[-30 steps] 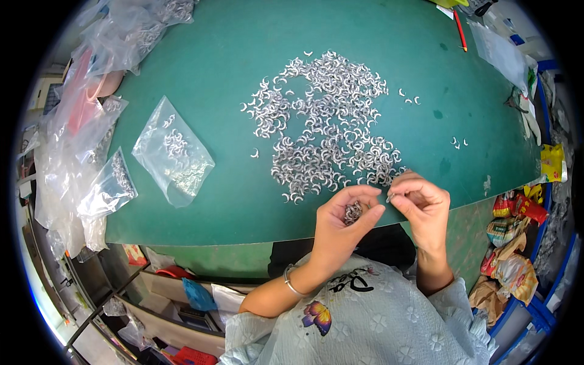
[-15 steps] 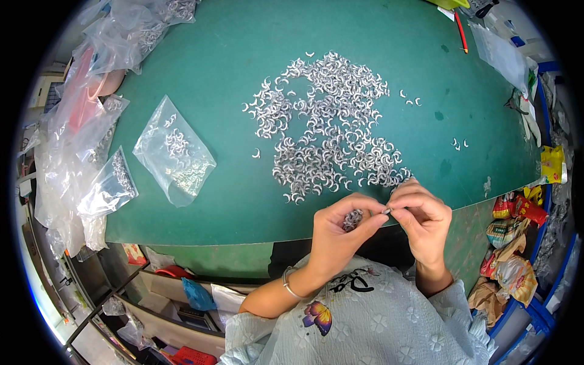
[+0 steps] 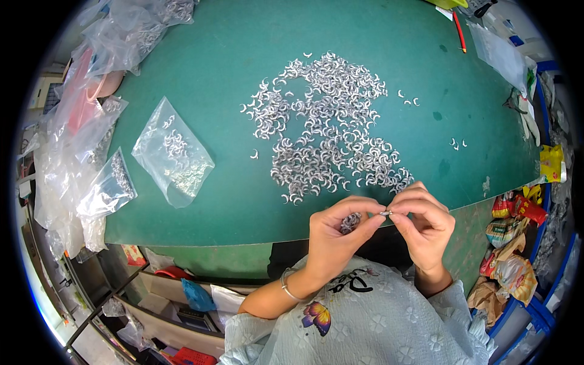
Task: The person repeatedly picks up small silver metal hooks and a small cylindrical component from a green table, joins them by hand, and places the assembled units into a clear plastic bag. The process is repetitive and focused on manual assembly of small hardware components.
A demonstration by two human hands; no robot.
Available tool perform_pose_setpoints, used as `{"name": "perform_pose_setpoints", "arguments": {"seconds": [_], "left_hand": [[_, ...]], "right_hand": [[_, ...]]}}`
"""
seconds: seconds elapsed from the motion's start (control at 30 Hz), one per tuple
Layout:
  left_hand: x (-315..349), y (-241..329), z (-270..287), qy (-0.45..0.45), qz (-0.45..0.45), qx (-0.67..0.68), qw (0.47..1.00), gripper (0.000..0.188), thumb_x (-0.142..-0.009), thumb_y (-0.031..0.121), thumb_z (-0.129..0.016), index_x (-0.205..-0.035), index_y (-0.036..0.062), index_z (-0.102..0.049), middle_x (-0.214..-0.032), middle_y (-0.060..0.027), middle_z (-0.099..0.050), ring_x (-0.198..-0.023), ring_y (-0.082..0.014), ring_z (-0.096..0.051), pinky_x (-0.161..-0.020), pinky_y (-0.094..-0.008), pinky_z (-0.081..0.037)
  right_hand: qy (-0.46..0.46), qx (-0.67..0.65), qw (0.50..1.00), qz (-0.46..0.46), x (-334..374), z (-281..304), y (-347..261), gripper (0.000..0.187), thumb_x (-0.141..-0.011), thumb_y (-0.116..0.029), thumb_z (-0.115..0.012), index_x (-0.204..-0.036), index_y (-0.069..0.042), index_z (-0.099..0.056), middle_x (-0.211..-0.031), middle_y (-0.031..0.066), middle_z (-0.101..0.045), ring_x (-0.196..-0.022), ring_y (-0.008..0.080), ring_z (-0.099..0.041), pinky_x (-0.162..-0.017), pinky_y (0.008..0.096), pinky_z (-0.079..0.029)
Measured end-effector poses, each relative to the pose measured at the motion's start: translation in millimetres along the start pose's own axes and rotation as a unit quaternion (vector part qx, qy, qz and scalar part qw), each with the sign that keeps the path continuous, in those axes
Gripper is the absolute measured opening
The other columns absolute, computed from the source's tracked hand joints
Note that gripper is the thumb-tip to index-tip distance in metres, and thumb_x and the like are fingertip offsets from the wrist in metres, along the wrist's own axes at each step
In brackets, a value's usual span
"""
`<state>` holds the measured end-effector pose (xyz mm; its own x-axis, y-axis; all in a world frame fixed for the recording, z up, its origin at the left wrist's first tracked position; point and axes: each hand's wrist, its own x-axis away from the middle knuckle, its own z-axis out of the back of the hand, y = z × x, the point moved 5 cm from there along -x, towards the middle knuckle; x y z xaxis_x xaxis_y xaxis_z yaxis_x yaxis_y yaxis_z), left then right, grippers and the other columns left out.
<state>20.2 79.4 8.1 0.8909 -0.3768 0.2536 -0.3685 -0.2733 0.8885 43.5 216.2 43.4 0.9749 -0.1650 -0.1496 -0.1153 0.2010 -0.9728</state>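
Over the near edge of the green table, my two hands meet at the fingertips around one small silvery crescent-shaped metal piece (image 3: 385, 213). My left hand (image 3: 337, 234) also cups a small heap of the same pieces (image 3: 350, 223) in its palm, its thumb and forefinger pinching the single one. My right hand (image 3: 424, 225) is closed in a pinch on that piece's other end. Just beyond the hands a wide, loose pile of crescent metal pieces (image 3: 328, 121) spreads over the table. How the pinched piece is shaped in detail is too small to tell.
Left of the pile lies a clear plastic bag (image 3: 173, 152) with some pieces inside. More filled bags (image 3: 109, 185) crowd the table's left edge beside a pink container (image 3: 106, 84). A red pencil-like stick (image 3: 459, 31) lies far right. Snack packets (image 3: 517, 210) hang beyond the right edge.
My hands stay pinched together on the small piece, with the right one shifted slightly rightward. More of the piece shows between the fingertips now.
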Motion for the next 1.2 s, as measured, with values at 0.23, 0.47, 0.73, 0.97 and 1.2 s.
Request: {"name": "perform_pose_setpoints", "arguments": {"seconds": [0.23, 0.47, 0.73, 0.97, 1.2], "left_hand": [[3, -18, 1, -0.022, 0.199, 0.154, 0.968, 0.008, -0.082, 0.007, -0.061, -0.088, 0.0006, -0.061, -0.075, -0.0007, -0.056, -0.059, -0.0024, -0.042, -0.049, -0.0161, -0.032], [-3, -25, -1, -0.022, 0.222, 0.308, 0.925, 0.007, -0.086, 0.009, -0.048, -0.082, 0.003, -0.05, -0.078, -0.0085, -0.051, -0.06, -0.0074, -0.04, -0.05, -0.0192, -0.033], [-1, -30, 6, -0.021, 0.162, 0.262, 0.951, 0.009, -0.084, 0.004, -0.048, -0.091, 0.0003, -0.053, -0.082, -0.0089, -0.054, -0.063, -0.01, -0.046, -0.054, -0.0226, -0.039], [-2, -30, 8, 0.021, 0.125, 0.136, 0.983, 0.018, -0.082, 0.001, -0.057, -0.1, 0.0007, -0.057, -0.075, 0.0013, -0.05, -0.059, -0.005, -0.041, -0.051, -0.0191, -0.034], [-5, -3, 2, -0.032, 0.034, 0.004, 0.999, 0.025, -0.078, -0.004, -0.06, -0.103, 0.0004, -0.061, -0.071, 0.0025, -0.049, -0.064, -0.0037, -0.042, -0.057, -0.0173, -0.034]], "right_hand": [[-0.009, -0.15, 0.974, -0.171, 8, -3, 23, 0.013, -0.072, 0.009, -0.064, -0.084, 0.002, -0.064, -0.082, 0.0066, -0.061, -0.071, 0.0099, -0.048, -0.063, 0.0226, -0.038], [0.08, 0.372, 0.924, 0.042, -26, 15, 34, 0.015, -0.071, -0.001, -0.064, -0.086, -0.001, -0.064, -0.086, 0.0101, -0.059, -0.078, 0.0254, -0.052, -0.069, 0.0329, -0.04], [0.051, 0.403, 0.91, 0.088, -31, 20, 45, 0.015, -0.07, -0.001, -0.066, -0.084, -0.002, -0.063, -0.082, 0.006, -0.06, -0.073, 0.0229, -0.051, -0.068, 0.0313, -0.038], [0.002, -0.154, 0.973, -0.17, -3, -2, 46, 0.013, -0.078, 0.007, -0.06, -0.091, 0.004, -0.062, -0.082, 0.0062, -0.062, -0.074, 0.0085, -0.052, -0.064, 0.0206, -0.041], [-0.09, -0.407, 0.851, -0.32, 3, -16, 47, 0.012, -0.082, 0.0, -0.059, -0.093, 0.0, -0.057, -0.086, 0.0061, -0.06, -0.07, 0.0088, -0.052, -0.063, 0.0204, -0.041]]}}
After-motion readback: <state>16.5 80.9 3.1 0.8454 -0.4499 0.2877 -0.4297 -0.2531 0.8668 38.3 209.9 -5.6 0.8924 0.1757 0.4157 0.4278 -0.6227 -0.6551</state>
